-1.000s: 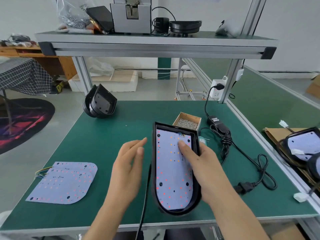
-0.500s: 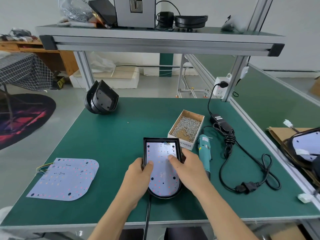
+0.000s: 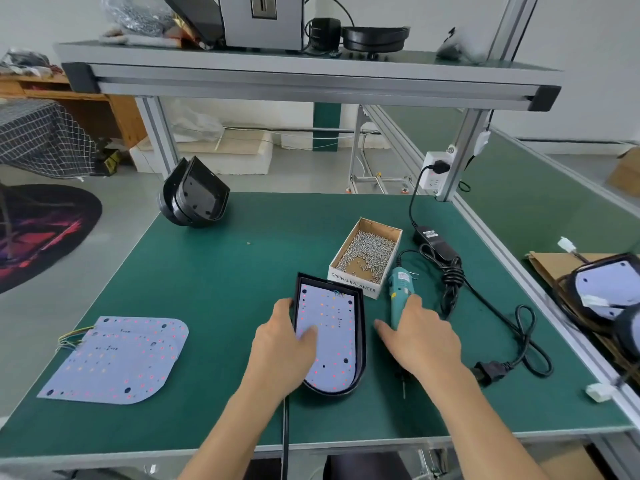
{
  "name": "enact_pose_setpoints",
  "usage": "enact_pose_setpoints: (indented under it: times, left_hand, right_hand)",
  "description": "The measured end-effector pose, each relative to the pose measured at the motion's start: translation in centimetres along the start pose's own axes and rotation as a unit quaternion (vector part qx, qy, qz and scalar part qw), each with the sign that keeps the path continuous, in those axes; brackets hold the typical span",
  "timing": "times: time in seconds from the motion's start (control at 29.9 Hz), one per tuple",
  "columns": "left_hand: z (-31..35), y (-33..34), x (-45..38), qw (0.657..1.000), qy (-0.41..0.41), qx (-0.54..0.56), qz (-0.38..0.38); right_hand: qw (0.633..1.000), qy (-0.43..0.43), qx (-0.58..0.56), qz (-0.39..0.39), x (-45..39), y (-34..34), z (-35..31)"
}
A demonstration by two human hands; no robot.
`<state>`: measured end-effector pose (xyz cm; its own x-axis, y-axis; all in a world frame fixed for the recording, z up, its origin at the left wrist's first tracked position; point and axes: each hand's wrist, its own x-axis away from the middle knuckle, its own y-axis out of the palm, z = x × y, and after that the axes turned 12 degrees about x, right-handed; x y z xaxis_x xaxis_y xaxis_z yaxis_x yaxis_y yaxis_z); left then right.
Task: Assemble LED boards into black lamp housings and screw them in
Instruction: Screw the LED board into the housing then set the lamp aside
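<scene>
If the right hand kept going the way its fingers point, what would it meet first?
Probably the teal electric screwdriver: the right hand already lies over its handle. Beyond it sits the cardboard box of screws. Depth is unclear.

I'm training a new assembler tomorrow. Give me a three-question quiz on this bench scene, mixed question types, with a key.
1. True or false: the LED board already lies inside the black housing.
2. Which hand reaches onto the teal electric screwdriver?
A. left hand
B. right hand
C. neither
3. Fill in: the loose screws sit in a cardboard ____ beyond the housing.

Key:
1. True; the left hand rests a thumb on the board.
2. B; the right hand lies over the screwdriver, fingers not yet closed round it.
3. box.
</scene>
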<state>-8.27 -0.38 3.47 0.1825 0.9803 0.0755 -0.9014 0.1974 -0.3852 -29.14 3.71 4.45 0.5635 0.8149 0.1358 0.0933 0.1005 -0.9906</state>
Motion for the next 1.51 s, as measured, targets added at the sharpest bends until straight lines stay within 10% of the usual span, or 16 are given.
enact_pose_setpoints:
  times: [0.17,0.37,0.47,0.6,0.7,1.0,1.24,1.51]
  left_hand:
    - [-0.6,-1.2,-0.4,0.991,-0.031,0.004,-0.129]
    - [0.0,-0.6,-0.5,0.994,-0.062,0.029,-0.082]
    - [0.2,-0.5,-0.4,0.993,-0.078,0.047,-0.074]
    - [0.0,-0.4,0.0,0.995,-0.071,0.02,-0.061]
    - [-0.1,-0.3,0.2,0.997,-0.054,-0.001,-0.062]
    - [3.5,-0.2,-0.8,0.975,0.148,-0.093,0.137]
    - [9.3,6.2,-10.0,0.962,0.189,-0.187,-0.065]
    - [8.6,11.6,-15.4,0.912,0.127,-0.366,-0.133]
  right_hand:
    - [0.998,0.014,-0.053,0.0,-0.6,0.3,0.6]
    - [0.936,-0.012,-0.349,0.038,-0.4,1.7,1.9]
    - [0.827,-0.015,-0.558,0.065,0.2,2.5,1.7]
    - [0.564,-0.027,-0.825,-0.005,0.2,2.7,1.5]
    - [0.468,-0.014,-0.882,-0.05,-0.2,2.2,1.6]
    - [0.44,0.005,-0.895,-0.077,-2.1,2.0,2.1]
    - [0.445,0.023,-0.887,-0.118,-1.9,2.4,1.6]
    - [0.442,0.048,-0.891,-0.091,-1.9,2.3,1.2]
